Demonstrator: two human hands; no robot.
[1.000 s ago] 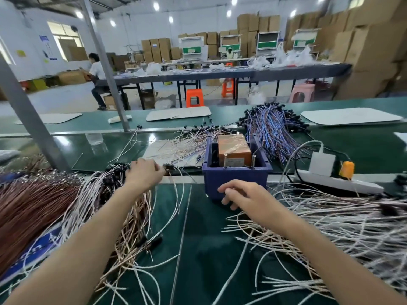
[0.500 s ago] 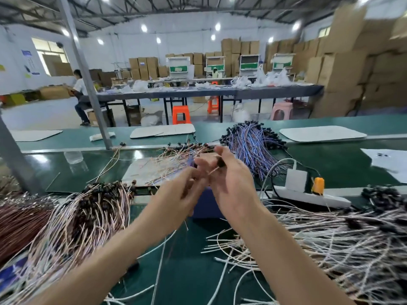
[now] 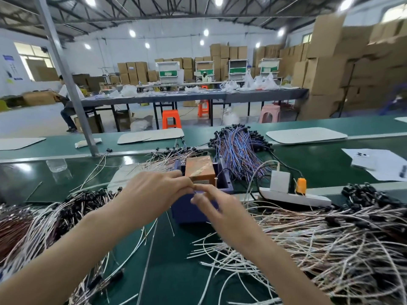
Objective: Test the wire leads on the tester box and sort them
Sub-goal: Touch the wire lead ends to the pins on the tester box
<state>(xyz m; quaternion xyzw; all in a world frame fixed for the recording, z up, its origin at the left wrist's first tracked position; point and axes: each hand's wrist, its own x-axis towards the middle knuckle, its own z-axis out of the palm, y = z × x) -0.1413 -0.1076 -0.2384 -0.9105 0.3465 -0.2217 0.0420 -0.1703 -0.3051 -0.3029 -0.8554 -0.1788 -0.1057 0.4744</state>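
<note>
A long green-topped counter [image 3: 176, 278] is spread across the view, and a dark blue open plastic bin [image 3: 187, 213] is set near its middle. To the right of the bin, and nearer the camera, the largest heap of white and copper-coloured wire leads [image 3: 330, 249] is piled loosely, with black ends seen on many of them. To the left of the bin a second heap of pale wire leads with black connectors [image 3: 57, 216] is laid. Further left of the bin, a bundle of reddish-brown wires [image 3: 11, 234] is bordered by this heap. Behind the bin and to its right a sheaf of blue and purple wires [image 3: 240, 155] is fanned out.

The left hand [image 3: 154, 194] is held over the bin's near left corner, and the right hand [image 3: 222, 214] is held before its front wall. The fingers of both are curled narrowly, with the tips met at the near rim. Because of blur, it cannot be told whether a lead is pinched between them.

Inside the bin an orange-brown rectangular tester box [image 3: 199, 170], wrapped in clear tape, is seated. Just right of the bin a white power strip [image 3: 295, 197] is laid, into which a white adapter block [image 3: 279, 181] and a small orange plug [image 3: 300, 185] are fitted.
</note>
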